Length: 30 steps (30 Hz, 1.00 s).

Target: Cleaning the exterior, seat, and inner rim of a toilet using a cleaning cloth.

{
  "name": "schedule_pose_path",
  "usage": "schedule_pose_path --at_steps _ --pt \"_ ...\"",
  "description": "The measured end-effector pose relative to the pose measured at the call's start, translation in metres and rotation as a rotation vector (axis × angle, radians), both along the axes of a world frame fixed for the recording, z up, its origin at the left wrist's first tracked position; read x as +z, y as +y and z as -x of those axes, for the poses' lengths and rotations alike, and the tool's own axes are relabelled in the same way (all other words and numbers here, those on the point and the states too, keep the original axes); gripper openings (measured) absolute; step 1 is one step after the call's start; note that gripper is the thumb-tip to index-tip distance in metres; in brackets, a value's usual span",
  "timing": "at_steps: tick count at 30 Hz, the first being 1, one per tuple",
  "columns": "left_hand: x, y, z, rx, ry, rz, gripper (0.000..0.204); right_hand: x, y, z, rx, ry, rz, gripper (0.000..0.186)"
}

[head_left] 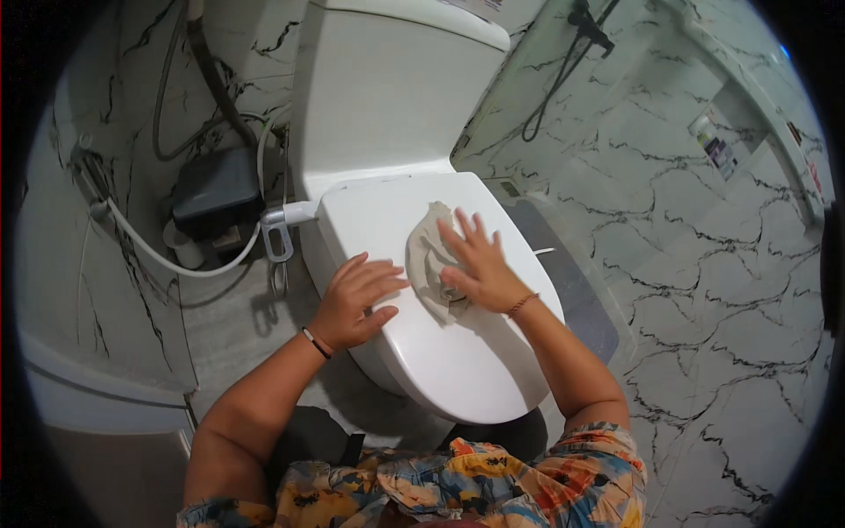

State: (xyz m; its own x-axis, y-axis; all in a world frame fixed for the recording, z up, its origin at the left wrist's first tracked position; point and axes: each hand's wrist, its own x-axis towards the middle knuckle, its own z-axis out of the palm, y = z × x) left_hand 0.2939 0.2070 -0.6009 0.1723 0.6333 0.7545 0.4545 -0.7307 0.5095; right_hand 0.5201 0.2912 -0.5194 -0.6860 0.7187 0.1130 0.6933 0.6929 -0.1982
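"Head view: where's the cloth (425, 257)?"

"Centre of the frame, crumpled on the white toilet lid (475, 374)."

"And the grip?"

"The right hand (481, 266) is splayed over the cloth; whether it presses, I cannot tell. The left hand (354, 304), left of centre, is empty, thumb and fingers apart."

cloth (424, 264): beige | toilet lid (475, 370): white | wall (713, 299): white, black-veined | shirt (497, 480): multicoloured print | box (216, 187): dark grey
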Motion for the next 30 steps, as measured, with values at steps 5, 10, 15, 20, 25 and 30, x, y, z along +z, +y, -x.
schedule_pose_path --at_steps 5,10,15,20,25,30 --pt "-0.012 0.004 0.000 0.086 0.163 0.022 0.028 -0.024 0.014 0.009 0.032 -0.105 -0.003 0.056" --pt "-0.014 0.010 -0.008 0.091 0.126 -0.050 0.027 -0.035 0.121 -0.015 -0.345 -0.021 -0.061 0.046" --pt "-0.019 0.016 -0.015 0.105 0.104 -0.090 0.029 -0.064 0.133 0.035 0.163 0.075 -0.335 0.032" --pt "-0.025 0.006 -0.001 0.194 0.161 -0.080 0.039 -0.056 0.048 0.121 0.458 0.195 -0.159 0.036" --pt "-0.018 0.007 -0.005 0.197 0.129 -0.114 0.037 -0.033 0.107 0.103 0.086 0.027 -0.069 0.043" --pt "-0.021 0.012 -0.012 0.206 0.101 -0.119 0.035 -0.027 0.177 0.041 -0.536 0.017 -0.027 0.042"
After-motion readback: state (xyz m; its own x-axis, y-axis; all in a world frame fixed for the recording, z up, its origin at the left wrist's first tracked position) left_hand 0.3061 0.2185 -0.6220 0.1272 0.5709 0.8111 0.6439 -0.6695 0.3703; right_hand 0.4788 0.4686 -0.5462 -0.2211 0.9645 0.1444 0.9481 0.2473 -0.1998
